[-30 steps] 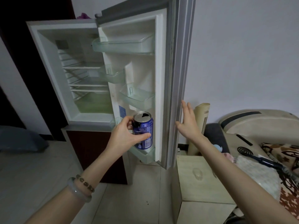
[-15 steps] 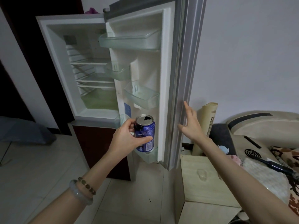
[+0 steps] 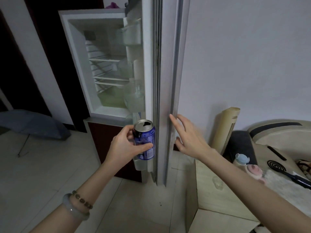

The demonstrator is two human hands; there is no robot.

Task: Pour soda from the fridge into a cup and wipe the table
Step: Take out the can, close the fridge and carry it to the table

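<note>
Since the soda can [image 3: 145,138] is already popped open, I'd say the trick for this bit is keeping it dead upright while the door gets shut. The left hand [image 3: 124,148] has fingers and thumb wrapped round the can's side, right at the bottom door shelf [image 3: 141,163]; can't tell if it's fully clear of it, so lift straight up before swinging away. The right hand [image 3: 188,140] is spread flat with straight fingers, tips on the outer edge of the fridge door [image 3: 165,81] and holding nothing, so a slow push from there should close it without jolting the can. Fridge [image 3: 79,64] looks pretty bare inside, just wire racks. Down at the right there's a small pale bench [image 3: 210,207] with what looks like a clear cup [image 3: 218,183] near its middle, probably the pour target. Room is dim: tiled floor [image 3: 50,174], a folded umbrella [image 3: 33,122] lying on it at the left, and a cream tower fan [image 3: 225,130] against the wall.
</note>
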